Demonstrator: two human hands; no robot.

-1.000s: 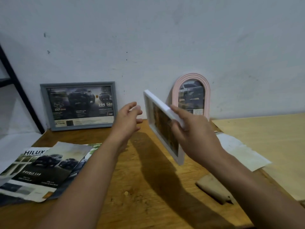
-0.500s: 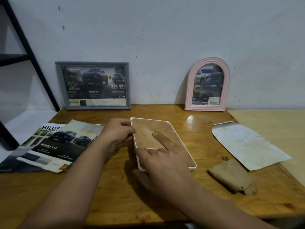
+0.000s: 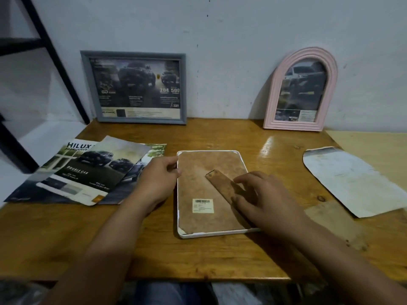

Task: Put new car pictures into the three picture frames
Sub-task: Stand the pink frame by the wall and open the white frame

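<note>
White frame (image 3: 209, 233) lies face-down; my left hand (image 3: 157, 180) steadies its edge, right hand (image 3: 262, 195) open on the stand (image 3: 222, 186). Next I'd lift the backing.

Single view only: head camera, worn by person, looking forward and down over wooden table (image 3: 220, 256); wide-angle, wall line bowed; faces wall (image 3: 220, 29) at table's far edge, grey frame (image 3: 88, 89) and pink arched frame (image 3: 275, 93) leaning there, upper frame; close range, left hand (image 3: 157, 180) and right hand (image 3: 267, 198) near centre, forearms entering from bottom corners; no second view, nothing shared.
</note>
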